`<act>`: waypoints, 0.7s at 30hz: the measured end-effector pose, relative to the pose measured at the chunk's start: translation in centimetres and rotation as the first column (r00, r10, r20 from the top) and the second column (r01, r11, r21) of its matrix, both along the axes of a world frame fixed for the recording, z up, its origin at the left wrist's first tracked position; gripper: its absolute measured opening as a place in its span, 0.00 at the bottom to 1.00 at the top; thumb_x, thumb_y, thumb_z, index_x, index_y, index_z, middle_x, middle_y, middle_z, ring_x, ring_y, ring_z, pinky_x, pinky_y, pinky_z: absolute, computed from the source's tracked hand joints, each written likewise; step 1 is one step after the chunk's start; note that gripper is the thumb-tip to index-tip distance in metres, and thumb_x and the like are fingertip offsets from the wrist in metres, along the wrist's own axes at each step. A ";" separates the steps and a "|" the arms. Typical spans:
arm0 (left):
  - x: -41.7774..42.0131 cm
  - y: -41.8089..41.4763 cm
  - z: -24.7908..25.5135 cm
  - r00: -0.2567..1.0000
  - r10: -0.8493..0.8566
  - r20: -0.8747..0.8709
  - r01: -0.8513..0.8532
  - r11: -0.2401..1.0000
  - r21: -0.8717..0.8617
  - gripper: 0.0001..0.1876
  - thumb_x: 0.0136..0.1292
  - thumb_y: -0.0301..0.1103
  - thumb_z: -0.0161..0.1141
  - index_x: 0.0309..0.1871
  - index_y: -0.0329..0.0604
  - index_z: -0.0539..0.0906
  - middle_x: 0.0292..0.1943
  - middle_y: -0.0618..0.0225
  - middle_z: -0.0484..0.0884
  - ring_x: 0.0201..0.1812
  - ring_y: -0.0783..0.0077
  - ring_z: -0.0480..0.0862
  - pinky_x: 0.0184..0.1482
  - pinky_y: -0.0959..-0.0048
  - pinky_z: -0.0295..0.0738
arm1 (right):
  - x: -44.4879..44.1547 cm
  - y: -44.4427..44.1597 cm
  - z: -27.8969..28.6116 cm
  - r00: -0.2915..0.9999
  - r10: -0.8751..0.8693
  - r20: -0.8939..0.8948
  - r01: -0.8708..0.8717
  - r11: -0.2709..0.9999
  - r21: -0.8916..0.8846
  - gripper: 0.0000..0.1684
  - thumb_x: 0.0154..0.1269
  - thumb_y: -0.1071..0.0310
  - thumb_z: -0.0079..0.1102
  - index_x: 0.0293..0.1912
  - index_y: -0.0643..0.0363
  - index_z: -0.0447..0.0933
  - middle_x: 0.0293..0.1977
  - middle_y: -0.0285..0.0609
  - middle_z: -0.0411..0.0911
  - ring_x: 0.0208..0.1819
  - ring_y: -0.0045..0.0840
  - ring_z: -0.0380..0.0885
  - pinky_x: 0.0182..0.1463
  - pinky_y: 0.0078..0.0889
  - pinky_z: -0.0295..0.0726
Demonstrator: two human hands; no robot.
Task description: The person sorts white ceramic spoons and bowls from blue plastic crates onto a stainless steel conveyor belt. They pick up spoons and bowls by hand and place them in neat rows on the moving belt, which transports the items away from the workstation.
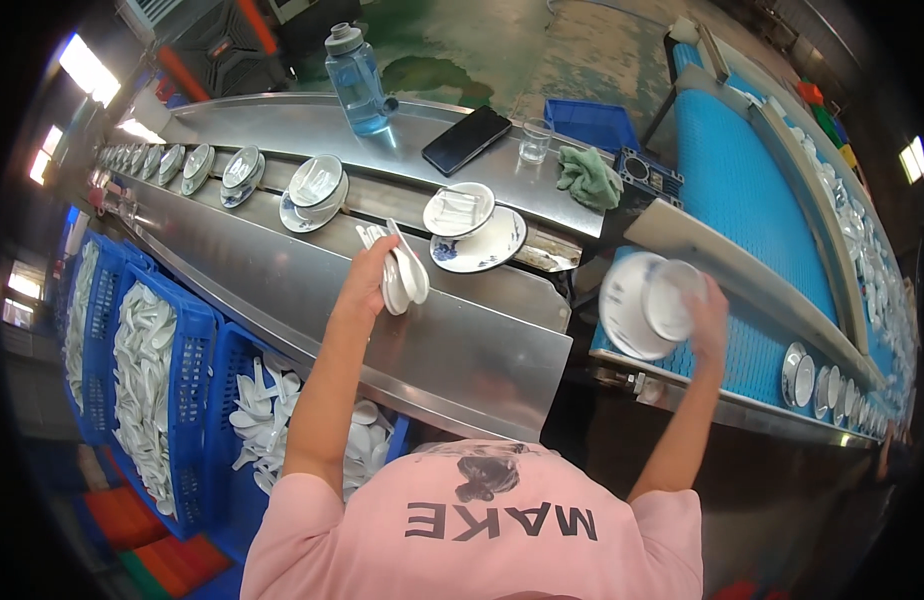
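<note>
My left hand (366, 277) grips several white spoons (406, 271) above the steel table (462, 337). Blurred, my right hand (708, 315) holds a small white bowl or dish (670, 300) by its right edge, over a larger white plate (627, 306) at the near end of the blue conveyor belt (747, 187). Whether the plate is also held I cannot tell. Just beyond my left hand, a bowl (459, 210) with clear-wrapped contents overlaps a blue-patterned plate (481, 244). Further stacked sets (314, 184) run off to the left along the steel line.
Blue plastic crates (192, 397) full of white spoons stand at the lower left. On the back ledge are a blue water bottle (357, 82), a black phone (467, 140), a glass (535, 141) and a green cloth (589, 178). More dish sets (798, 375) stand on the belt at right.
</note>
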State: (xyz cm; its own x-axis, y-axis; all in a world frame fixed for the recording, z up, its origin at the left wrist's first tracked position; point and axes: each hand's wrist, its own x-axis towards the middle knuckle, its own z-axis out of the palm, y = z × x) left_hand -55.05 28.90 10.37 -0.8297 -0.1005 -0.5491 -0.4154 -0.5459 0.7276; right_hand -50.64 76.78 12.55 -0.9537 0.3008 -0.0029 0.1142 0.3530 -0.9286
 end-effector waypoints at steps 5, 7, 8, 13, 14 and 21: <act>-3.8 -1.9 -2.0 1.000 0.014 0.013 -0.012 0.985 -0.171 0.13 0.62 0.33 0.53 0.44 0.31 0.77 0.34 0.58 0.80 0.34 0.67 0.81 0.36 0.68 0.78 | -6.1 -11.9 -3.5 0.993 0.091 -0.070 -0.102 0.982 -0.161 0.20 0.51 0.77 0.51 0.47 0.67 0.74 0.36 0.41 0.79 0.37 0.20 0.75 0.43 0.24 0.74; -5.7 -3.7 -3.1 0.996 -0.050 0.067 0.060 0.987 -0.149 0.14 0.61 0.32 0.54 0.45 0.30 0.77 0.35 0.58 0.80 0.34 0.66 0.81 0.37 0.67 0.78 | -9.1 -14.9 -6.4 0.992 0.103 -0.078 -0.095 0.991 0.099 0.22 0.50 0.76 0.51 0.49 0.61 0.74 0.36 0.54 0.80 0.38 0.41 0.80 0.44 0.35 0.76; -6.3 -5.1 -4.1 0.995 -0.049 0.086 0.058 0.993 -0.106 0.15 0.60 0.32 0.55 0.46 0.29 0.76 0.36 0.58 0.81 0.34 0.64 0.82 0.37 0.66 0.79 | -9.0 -18.1 -4.7 0.992 0.086 -0.096 -0.066 0.980 0.190 0.23 0.52 0.75 0.50 0.51 0.57 0.72 0.38 0.57 0.78 0.40 0.51 0.77 0.44 0.43 0.75; -7.7 -7.9 -3.3 0.997 -0.059 -0.048 0.038 0.934 -0.356 0.17 0.55 0.32 0.58 0.42 0.23 0.75 0.34 0.54 0.80 0.34 0.63 0.82 0.34 0.66 0.77 | -11.1 -22.6 -6.8 0.979 0.203 -0.023 -0.177 0.901 0.395 0.22 0.57 0.75 0.47 0.54 0.59 0.68 0.40 0.60 0.76 0.45 0.51 0.74 0.48 0.47 0.72; -7.7 -8.4 -3.8 0.998 -0.020 -0.066 -0.007 0.921 -0.390 0.16 0.55 0.30 0.57 0.41 0.22 0.75 0.33 0.54 0.80 0.33 0.63 0.82 0.33 0.67 0.77 | -11.2 -22.4 -7.6 0.967 0.253 -0.037 -0.223 0.905 0.362 0.22 0.57 0.75 0.47 0.54 0.59 0.69 0.40 0.61 0.76 0.46 0.51 0.74 0.49 0.47 0.72; -4.6 -11.4 -4.5 0.974 0.199 -0.105 -0.223 0.912 -0.343 0.12 0.54 0.25 0.56 0.38 0.22 0.74 0.33 0.52 0.78 0.31 0.60 0.82 0.31 0.63 0.77 | -5.4 -12.7 -2.0 0.975 0.219 -0.030 -0.204 0.945 0.257 0.20 0.61 0.66 0.54 0.52 0.63 0.74 0.42 0.49 0.79 0.46 0.31 0.78 0.50 0.29 0.74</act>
